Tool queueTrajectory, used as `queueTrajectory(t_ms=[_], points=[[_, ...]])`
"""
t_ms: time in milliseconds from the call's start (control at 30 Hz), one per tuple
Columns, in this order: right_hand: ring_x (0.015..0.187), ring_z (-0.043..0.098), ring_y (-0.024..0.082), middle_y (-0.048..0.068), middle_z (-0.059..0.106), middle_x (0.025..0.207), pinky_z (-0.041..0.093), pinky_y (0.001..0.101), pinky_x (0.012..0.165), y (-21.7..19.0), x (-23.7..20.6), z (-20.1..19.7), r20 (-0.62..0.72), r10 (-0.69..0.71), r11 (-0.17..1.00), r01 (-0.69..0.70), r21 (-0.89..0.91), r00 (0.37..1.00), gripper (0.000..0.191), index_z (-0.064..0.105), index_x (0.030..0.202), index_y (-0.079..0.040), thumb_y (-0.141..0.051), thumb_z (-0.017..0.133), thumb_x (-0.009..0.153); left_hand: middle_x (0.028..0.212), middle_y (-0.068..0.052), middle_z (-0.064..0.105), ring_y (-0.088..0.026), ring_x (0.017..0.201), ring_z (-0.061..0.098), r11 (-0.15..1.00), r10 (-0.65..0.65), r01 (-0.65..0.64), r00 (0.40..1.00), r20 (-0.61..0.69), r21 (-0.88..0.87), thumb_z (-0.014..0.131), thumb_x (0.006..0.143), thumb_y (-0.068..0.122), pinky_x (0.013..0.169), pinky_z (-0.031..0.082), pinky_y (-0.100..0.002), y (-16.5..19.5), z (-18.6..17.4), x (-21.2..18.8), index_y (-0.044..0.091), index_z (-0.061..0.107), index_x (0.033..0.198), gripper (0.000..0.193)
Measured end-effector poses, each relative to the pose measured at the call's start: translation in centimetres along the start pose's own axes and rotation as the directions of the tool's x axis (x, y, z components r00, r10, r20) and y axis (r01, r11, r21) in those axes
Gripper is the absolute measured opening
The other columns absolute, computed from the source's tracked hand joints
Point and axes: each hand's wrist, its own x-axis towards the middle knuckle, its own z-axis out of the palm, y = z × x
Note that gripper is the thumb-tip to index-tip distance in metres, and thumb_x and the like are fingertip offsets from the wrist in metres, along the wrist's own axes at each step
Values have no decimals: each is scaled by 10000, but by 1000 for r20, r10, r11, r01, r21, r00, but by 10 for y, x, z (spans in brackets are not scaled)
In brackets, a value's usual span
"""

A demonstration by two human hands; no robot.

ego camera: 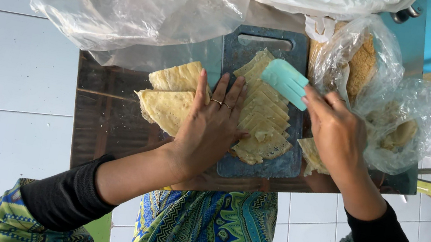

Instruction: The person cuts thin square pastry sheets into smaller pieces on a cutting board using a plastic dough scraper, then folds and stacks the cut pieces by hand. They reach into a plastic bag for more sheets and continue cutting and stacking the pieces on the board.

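left hand [208, 126] flat, fingers spread on folded crepes [263, 117], right hand [338, 131] gripping teal scraper [285, 82], cutting board [254, 166] edge near

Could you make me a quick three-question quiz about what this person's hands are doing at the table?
1. True or false: the left hand lies flat, fingers spread, on the folded yellow crepes.
2. Which hand holds the turquoise scraper?
3. The sliced crepe stack lies on: A) a plate, B) the grey cutting board, C) the floor.

Key: 1 true; 2 the right hand; 3 B.
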Motion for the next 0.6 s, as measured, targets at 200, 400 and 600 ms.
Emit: queueTrajectory(t_ms=[200, 400, 600], points=[[721, 665, 299, 93, 621, 913, 507, 416, 613, 3, -16, -15, -74, 105, 988, -113, -106, 992, 241, 744, 1322, -137, -141, 710, 1083, 1600, -167, 399, -364, 1482, 333, 1000, 4, -4, 1000, -4, 11, 404, 984, 607, 1173, 108, -677, 0, 0, 2, -15, 417, 1522, 822], [708, 680, 262, 84, 659, 953, 533, 386, 610, -15, -47, -7, -23, 77, 996, -76, 48, 997, 342, 710, 1356, -120, -97, 691, 1015, 1607, -165, 401, -368, 1489, 331, 1000, 6, -6, 1000, -16, -11, 417, 988, 613, 1180, 95, -683, 0, 6, 0, -15, 422, 1530, 830], [688, 659, 237, 93, 664, 938, 498, 370, 597, 0, -56, -27, -40, 162, 986, -160, 47, 986, 289, 739, 1317, -103, -97, 729, 1029, 1598, -170, 404, -362, 1487, 328, 999, -5, 4, 1000, -25, -51, 443, 978, 598, 1176, 91, -690, 1, 8, 1, -13, 424, 1521, 817]])
